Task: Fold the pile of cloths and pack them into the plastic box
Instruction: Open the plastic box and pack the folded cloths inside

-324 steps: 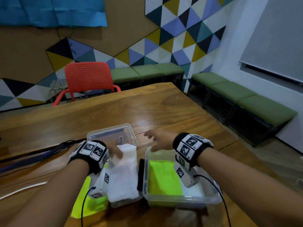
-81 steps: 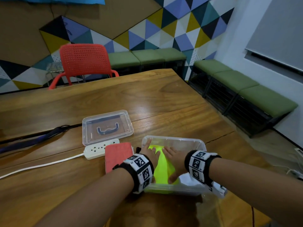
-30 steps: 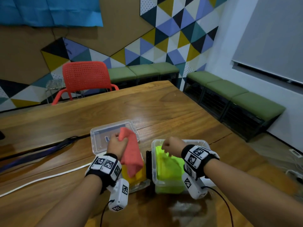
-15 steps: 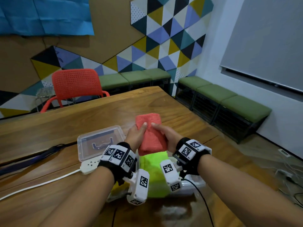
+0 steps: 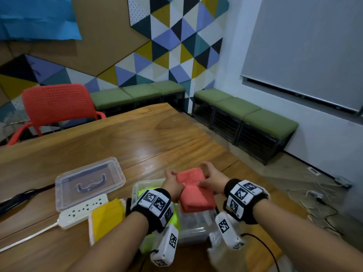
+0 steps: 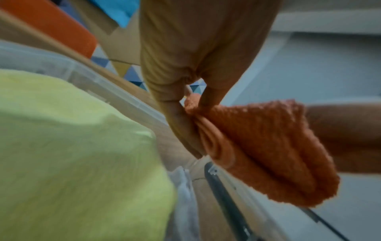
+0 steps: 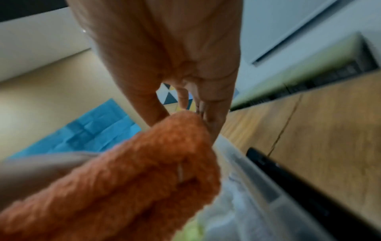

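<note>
Both hands, the left hand [image 5: 172, 186] and the right hand [image 5: 211, 180], pinch one folded orange cloth [image 5: 194, 193] just above the plastic box [image 5: 193, 232]. One green cloth [image 6: 72, 146] lies inside the box, one yellow cloth [image 5: 106, 216] just left of it, and one lid [image 5: 88, 182] beyond that.

The head view is evenly, softly lit, with a pale glare patch on the wooden table [image 5: 149, 152] toward twelve o'clock. Straight lines bow at the edges (wide-angle distortion), and the corners go soft. Both wrist views are dimmer and motion-blurred; the orange cloth [image 7: 128, 176] smears at seven o'clock, and backgrounds fall out of focus.
</note>
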`<state>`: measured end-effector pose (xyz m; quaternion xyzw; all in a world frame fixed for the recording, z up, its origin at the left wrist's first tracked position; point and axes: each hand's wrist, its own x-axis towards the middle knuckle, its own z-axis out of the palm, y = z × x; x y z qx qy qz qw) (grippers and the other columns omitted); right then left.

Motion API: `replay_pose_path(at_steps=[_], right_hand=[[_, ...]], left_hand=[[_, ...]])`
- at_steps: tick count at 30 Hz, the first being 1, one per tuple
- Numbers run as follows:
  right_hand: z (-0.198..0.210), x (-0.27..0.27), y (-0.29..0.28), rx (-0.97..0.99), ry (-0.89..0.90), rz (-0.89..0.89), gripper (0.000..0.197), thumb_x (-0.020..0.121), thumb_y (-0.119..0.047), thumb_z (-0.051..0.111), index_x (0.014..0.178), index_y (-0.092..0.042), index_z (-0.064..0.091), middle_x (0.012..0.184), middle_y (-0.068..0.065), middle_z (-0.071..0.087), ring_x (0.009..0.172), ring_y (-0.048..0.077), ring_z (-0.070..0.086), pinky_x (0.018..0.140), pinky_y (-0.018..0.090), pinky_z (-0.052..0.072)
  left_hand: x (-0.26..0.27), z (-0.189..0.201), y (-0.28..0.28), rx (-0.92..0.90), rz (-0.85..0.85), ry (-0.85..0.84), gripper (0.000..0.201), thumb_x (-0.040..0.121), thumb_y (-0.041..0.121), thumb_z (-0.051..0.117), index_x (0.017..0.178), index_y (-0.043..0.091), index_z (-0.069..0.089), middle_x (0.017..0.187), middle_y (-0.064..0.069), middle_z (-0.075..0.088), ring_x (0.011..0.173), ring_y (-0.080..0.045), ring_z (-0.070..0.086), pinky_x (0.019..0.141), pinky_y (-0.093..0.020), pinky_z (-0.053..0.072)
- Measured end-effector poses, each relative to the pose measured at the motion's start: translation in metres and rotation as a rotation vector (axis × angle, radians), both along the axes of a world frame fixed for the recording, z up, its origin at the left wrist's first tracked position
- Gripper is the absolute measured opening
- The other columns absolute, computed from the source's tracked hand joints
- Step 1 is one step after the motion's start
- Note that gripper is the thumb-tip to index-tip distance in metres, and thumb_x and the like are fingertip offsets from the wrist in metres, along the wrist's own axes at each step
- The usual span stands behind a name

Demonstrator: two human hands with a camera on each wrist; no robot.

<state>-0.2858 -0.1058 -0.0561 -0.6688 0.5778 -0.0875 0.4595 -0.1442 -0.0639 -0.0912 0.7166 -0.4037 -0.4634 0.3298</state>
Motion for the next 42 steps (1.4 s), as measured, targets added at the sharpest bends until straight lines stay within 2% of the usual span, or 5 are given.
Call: replay_pose_path(at_steps=[5, 11, 19, 32, 42], right_hand=[[-0.004, 0.007, 0.002, -0.194, 0.183, 0.114, 0.032, 0.087, -0.007, 0.056, 0.112, -0.014, 0.037, 0.086, 0.003, 0.051, 0.086, 0.022, 0.052, 0.067, 0.026, 0.039], [-0.003, 0.008, -0.002, -0.154, 0.287, 0.231, 0.021, 0.087, -0.006, 0.055, 0.105, -0.012, 0.063, 0.112, 0.011, 0.064, 0.103, 0.024, 0.059, 0.085, 0.029, 0.046], [-0.003, 0.018, 0.016, -0.075, 0.583, 0.688, 0.075, 0.080, -0.013, 0.070, 0.141, -0.013, 0.027, 0.137, 0.013, 0.043, 0.120, 0.029, 0.051, 0.093, 0.035, 0.047], [-0.008, 0.041, 0.008, -0.554, 0.941, 0.999, 0.051, 0.090, -0.036, 0.054, 0.132, -0.009, 0.047, 0.136, 0.014, 0.040, 0.124, 0.030, 0.042, 0.102, 0.038, 0.037], [-0.029, 0.066, 0.021, -0.302, 1.033, 0.927, 0.051, 0.089, -0.027, 0.061, 0.135, -0.010, 0.045, 0.137, 0.013, 0.049, 0.124, 0.030, 0.050, 0.099, 0.040, 0.044]], left_hand=[[-0.017, -0.004, -0.008, 0.019, -0.102, -0.141, 0.034, 0.090, 0.006, 0.044, 0.114, 0.016, 0.023, 0.093, -0.014, 0.059, 0.084, -0.030, 0.059, 0.070, -0.033, 0.043], [-0.003, -0.004, -0.007, 0.065, -0.084, 0.078, 0.057, 0.080, -0.008, 0.056, 0.122, 0.019, 0.028, 0.088, -0.010, 0.045, 0.066, -0.019, 0.048, 0.048, -0.026, 0.040], [-0.006, 0.001, 0.007, 0.156, -0.723, -0.506, 0.062, 0.077, 0.010, 0.070, 0.134, 0.008, 0.045, 0.129, -0.011, 0.054, 0.119, -0.027, 0.052, 0.101, -0.036, 0.045], [0.017, 0.024, 0.011, -0.017, -0.583, -0.842, 0.022, 0.090, 0.014, 0.056, 0.111, 0.015, 0.062, 0.121, -0.007, 0.060, 0.111, -0.025, 0.057, 0.089, -0.033, 0.046], [0.051, -0.003, 0.023, 0.321, -0.886, -1.067, 0.080, 0.070, 0.055, 0.072, 0.130, 0.012, 0.040, 0.139, -0.014, 0.033, 0.119, -0.034, 0.045, 0.093, -0.048, 0.046]])
